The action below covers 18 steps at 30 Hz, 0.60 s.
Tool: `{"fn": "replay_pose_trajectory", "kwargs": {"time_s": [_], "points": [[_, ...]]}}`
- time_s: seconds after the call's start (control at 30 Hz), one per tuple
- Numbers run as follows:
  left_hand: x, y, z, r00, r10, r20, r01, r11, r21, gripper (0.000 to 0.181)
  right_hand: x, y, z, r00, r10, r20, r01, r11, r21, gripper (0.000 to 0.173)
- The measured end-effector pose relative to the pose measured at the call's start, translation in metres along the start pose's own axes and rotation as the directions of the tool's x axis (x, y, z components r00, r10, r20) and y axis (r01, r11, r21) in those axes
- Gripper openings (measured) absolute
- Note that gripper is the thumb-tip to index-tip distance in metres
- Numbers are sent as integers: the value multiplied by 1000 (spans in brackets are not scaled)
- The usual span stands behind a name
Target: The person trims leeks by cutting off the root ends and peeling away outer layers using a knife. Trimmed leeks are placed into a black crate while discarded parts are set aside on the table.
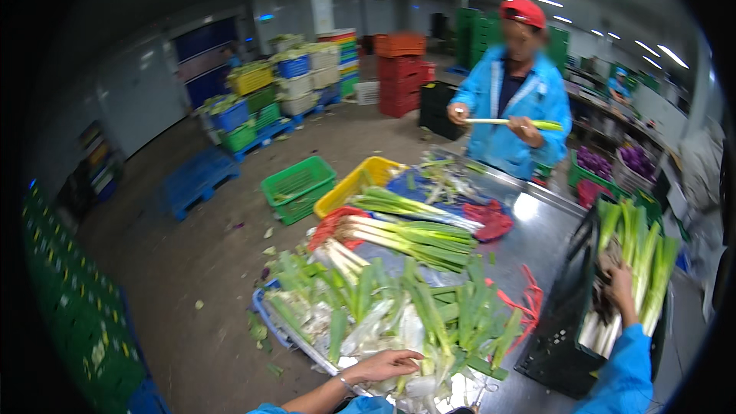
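My left hand [388, 365] is low in the view, fingers loosely extended over a heap of leek leaves and peelings [397, 322]. Nothing shows in its grasp. To the right, my right hand [620, 290] reaches into a dark plastic crate [560, 328] holding upright-leaning leeks [638, 256]. A brownish, dark, crumpled thing [610, 256] lies by its fingers, too blurred to name. Whether the fingers grip a leek or only rest there is hidden. Beyond the heap, a bundle of whole leeks [411, 236] with roots lies on the metal table [520, 236].
Red string [529, 305] lies on the table. Across it, a person [512, 98] in a blue jacket holds a leek [500, 121]. Green [302, 187] and yellow [339, 192] baskets stand left of the table. Stacked crates [296, 86] and a blue pallet [198, 178] are farther off.
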<state>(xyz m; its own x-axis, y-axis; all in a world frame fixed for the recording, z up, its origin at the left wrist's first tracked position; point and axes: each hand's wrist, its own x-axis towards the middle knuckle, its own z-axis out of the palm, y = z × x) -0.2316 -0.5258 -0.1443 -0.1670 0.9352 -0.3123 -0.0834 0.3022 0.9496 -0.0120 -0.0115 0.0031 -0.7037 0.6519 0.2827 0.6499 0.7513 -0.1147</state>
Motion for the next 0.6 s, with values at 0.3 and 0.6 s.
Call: {"fn": "replay_pose_trajectory", "kwargs": {"time_s": [0.3, 0.6], "points": [[4, -28, 25, 983, 20, 183, -1, 994, -106, 42, -109, -118, 12, 947, -70, 313, -169, 719, 674, 47], [-6, -77, 24, 955, -86, 283, 144, 972, -188, 46, -277, -76, 139, 923, 161, 349, -307, 855, 418, 50]]}}
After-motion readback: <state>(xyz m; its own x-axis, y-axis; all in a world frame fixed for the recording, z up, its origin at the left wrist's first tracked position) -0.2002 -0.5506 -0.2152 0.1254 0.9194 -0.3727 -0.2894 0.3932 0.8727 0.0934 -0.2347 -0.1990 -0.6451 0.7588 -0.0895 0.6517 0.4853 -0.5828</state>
